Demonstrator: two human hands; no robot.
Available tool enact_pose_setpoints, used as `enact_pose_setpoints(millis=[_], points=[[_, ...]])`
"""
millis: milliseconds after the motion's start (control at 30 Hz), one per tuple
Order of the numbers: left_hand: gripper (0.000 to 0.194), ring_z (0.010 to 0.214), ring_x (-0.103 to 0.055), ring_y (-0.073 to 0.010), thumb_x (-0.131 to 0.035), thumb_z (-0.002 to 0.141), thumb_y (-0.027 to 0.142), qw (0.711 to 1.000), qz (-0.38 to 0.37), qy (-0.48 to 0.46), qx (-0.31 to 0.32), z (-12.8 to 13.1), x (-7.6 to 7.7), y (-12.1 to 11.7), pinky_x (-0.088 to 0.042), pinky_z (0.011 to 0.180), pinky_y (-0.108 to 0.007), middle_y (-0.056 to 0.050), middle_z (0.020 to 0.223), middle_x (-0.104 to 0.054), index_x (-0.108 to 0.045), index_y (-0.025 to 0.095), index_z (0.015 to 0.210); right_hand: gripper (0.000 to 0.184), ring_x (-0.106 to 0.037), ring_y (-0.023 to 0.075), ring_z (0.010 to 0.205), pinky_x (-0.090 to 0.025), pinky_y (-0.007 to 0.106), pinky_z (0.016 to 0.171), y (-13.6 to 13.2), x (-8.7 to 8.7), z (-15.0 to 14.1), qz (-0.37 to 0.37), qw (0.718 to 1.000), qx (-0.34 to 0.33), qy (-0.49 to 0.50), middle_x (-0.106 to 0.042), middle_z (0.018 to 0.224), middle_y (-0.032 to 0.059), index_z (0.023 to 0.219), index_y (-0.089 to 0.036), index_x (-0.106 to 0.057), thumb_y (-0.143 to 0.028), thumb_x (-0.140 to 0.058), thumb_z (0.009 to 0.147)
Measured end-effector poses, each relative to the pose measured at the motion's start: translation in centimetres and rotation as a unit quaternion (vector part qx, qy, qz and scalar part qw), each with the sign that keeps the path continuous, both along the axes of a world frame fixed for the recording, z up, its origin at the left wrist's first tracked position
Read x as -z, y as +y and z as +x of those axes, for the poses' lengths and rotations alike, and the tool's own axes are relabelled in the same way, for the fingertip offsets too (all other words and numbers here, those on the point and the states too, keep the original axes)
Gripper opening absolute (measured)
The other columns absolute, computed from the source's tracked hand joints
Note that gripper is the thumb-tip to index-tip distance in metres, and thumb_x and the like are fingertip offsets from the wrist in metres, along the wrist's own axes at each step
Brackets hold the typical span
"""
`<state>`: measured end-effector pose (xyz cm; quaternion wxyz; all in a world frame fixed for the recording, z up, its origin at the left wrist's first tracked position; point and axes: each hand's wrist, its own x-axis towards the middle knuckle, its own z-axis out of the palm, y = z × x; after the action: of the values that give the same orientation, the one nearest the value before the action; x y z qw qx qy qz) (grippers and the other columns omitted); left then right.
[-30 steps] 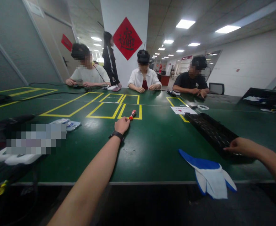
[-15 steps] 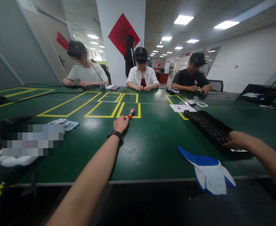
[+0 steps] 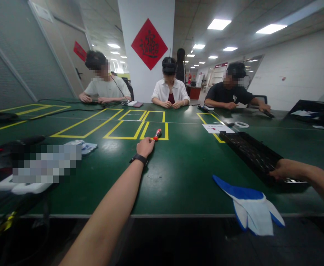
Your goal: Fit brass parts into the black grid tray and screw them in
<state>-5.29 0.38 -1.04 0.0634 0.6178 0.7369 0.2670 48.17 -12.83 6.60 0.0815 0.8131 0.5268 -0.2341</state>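
Observation:
My left hand [image 3: 145, 147] is closed on the near end of a screwdriver [image 3: 158, 134] with a red and dark handle. The screwdriver points away from me, within the near part of a yellow-taped rectangle. At the right, my right hand [image 3: 286, 170] reaches over the near end of a long black case [image 3: 247, 151] with slots inside. Its fingers are curled down at the case; whatever they grip is hidden. A blue and white work glove [image 3: 249, 203] lies between my arms, hanging partly over the table's front edge.
Yellow tape [image 3: 79, 136] marks several rectangles on the green table [image 3: 178, 177]. White devices [image 3: 33, 186] and cables lie at the left. A paper sheet [image 3: 217, 128] and a white tape roll [image 3: 241, 125] are beyond the case. Three people [image 3: 170, 88] sit across the table.
The whole view has shifted, so things appear farther right. Both my hands stay at the screwdriver and the case. The co-worker at the far right has stretched an arm out sideways.

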Motion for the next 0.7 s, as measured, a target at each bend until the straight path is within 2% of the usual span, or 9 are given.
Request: enact_pose_setpoints(millis=[133, 300, 433, 567, 633, 700], points=[[0.034, 0.09, -0.061, -0.0232, -0.041, 0.082, 0.049, 1.0, -0.002, -0.001, -0.002, 0.1, 0.0, -0.1, -0.043, 0.075, -0.032, -0.007, 0.097, -0.068, -0.062, 0.023, 0.089, 0.029, -0.059, 0.0181, 0.064, -0.041, 0.029, 0.059, -0.4, -0.3, -0.5, 0.013, 1.0, -0.014, -0.021, -0.064, 0.073, 0.0125, 0.064, -0.01, -0.064, -0.033, -0.051, 0.077], [0.033, 0.091, -0.061, -0.0237, -0.042, 0.082, 0.047, 1.0, -0.009, -0.003, -0.001, 0.1, -0.2, -0.2, -0.043, 0.076, -0.032, -0.007, 0.098, -0.068, -0.062, 0.023, 0.09, 0.026, -0.061, 0.022, 0.07, -0.041, 0.031, 0.061, -0.1, -0.7, 0.0, 0.029, 0.996, -0.048, -0.065, -0.065, 0.072, 0.0112, 0.064, -0.012, -0.066, -0.036, -0.058, 0.07], [0.032, 0.093, -0.061, -0.0237, -0.042, 0.083, 0.046, 1.0, -0.009, -0.001, -0.003, 0.2, -0.4, -0.4, -0.043, 0.078, -0.032, -0.008, 0.099, -0.068, -0.063, 0.023, 0.092, 0.034, -0.062, 0.0243, 0.075, -0.044, 0.032, 0.064, 0.8, -0.9, 0.3, 0.118, 0.989, -0.048, -0.076, -0.067, 0.08, 0.0121, 0.075, -0.013, -0.068, -0.044, -0.057, 0.07], [0.034, 0.093, -0.061, -0.0238, -0.04, 0.083, 0.047, 1.0, -0.008, 0.01, -0.001, 0.2, -0.3, -0.3, -0.044, 0.077, -0.032, -0.008, 0.099, -0.068, -0.062, 0.023, 0.092, 0.054, -0.061, 0.0264, 0.084, -0.045, 0.034, 0.068, 1.0, 0.4, 1.6, 0.206, 0.971, -0.064, -0.104, -0.066, 0.098, 0.0155, 0.097, -0.012, -0.064, -0.057, -0.052, 0.07], [0.034, 0.093, -0.061, -0.0239, -0.04, 0.083, 0.047, 1.0, -0.006, 0.013, 0.001, 0.2, -0.1, -0.2, -0.044, 0.076, -0.032, -0.008, 0.099, -0.067, -0.063, 0.023, 0.091, 0.049, -0.062, 0.0266, 0.084, -0.046, 0.035, 0.068, 0.6, 1.4, 3.1, 0.196, 0.971, -0.062, -0.125, -0.066, 0.098, 0.0139, 0.095, -0.015, -0.065, -0.055, -0.054, 0.069], [0.035, 0.091, -0.061, -0.0237, -0.04, 0.083, 0.048, 1.0, -0.004, 0.012, 0.004, 0.1, 0.0, -0.2, -0.044, 0.075, -0.032, -0.008, 0.098, -0.068, -0.063, 0.023, 0.09, 0.034, -0.063, 0.0251, 0.074, -0.045, 0.034, 0.064, -0.1, 2.4, 4.8, 0.178, 0.972, -0.067, -0.135, -0.068, 0.085, 0.0109, 0.083, -0.018, -0.068, -0.047, -0.059, 0.066]])
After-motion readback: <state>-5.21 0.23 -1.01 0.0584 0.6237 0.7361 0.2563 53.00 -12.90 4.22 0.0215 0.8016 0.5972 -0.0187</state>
